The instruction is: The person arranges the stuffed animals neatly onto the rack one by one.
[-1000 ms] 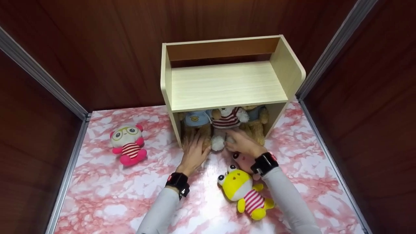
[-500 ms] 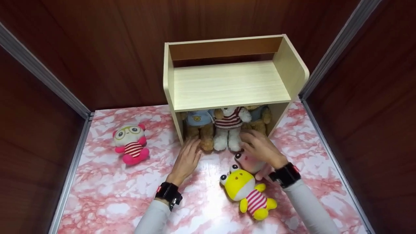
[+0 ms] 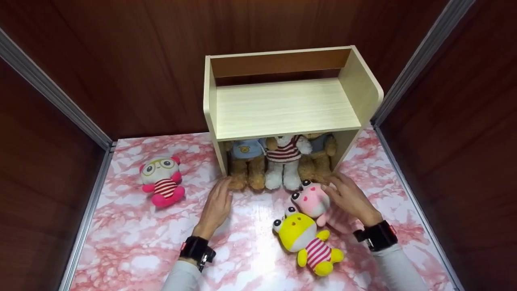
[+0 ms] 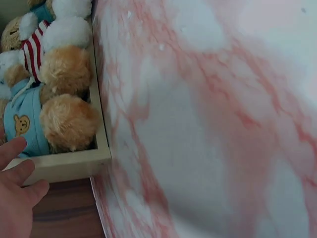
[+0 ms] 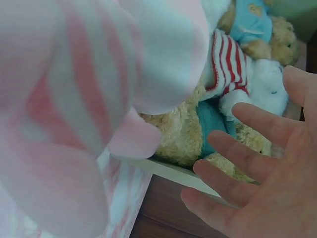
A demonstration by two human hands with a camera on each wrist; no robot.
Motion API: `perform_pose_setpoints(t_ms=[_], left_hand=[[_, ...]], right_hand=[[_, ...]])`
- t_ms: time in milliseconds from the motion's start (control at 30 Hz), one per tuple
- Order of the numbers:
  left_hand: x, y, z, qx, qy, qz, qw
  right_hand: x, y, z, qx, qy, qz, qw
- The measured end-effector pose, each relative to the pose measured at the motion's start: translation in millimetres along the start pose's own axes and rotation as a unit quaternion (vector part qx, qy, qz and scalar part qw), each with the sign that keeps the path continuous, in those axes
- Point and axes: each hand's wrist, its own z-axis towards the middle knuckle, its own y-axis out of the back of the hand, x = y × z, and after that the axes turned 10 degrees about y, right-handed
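Observation:
Three plush bears sit side by side in the lower compartment of a pale wooden shelf (image 3: 286, 107): a brown bear in a light blue top (image 3: 247, 153), a white bear in a red-striped top (image 3: 282, 155) and a brown bear in a blue-grey top (image 3: 321, 155). The upper board hides most of their heads in the head view. My left hand (image 3: 215, 206), fingers extended, has its fingertips at the shelf's lower left front corner. My right hand (image 3: 352, 198) is spread near the lower right corner, over the pink frog plush (image 3: 311, 200), whose striped body it partly covers. Both hands hold nothing.
A yellow frog plush (image 3: 299, 232) lies in front of the pink one. Off to the left, a pink panda plush with glasses (image 3: 163, 182) rests on the pink marbled tabletop (image 3: 141, 250). Dark wood panels (image 3: 121, 68) enclose the back and sides.
Both hands have drawn back from the bears' legs and moved apart, the left toward the lower left, the right toward the right. More of the bears' legs and the pink frog now shows.

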Motion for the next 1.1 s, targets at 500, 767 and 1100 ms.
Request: perform_pose_setpoints(t_ms=[500,767,1100], left_hand=[[11.1,10.6,-11.3,0.000,0.071,-0.019,0.9973],[6.4,9.1,-16.1,0.007,0.088,-0.020,0.9959],[-2.7,8.0,-12.8,0.043,0.112,-0.024,0.9925]], right_hand=[[33.9,-39.9,6.4,-0.033,0.015,-0.029,0.9989],[50.1,-67.4,15.8,0.001,0.091,-0.025,0.9955],[67.6,-87.9,25.1,0.125,0.060,-0.030,0.9900]])
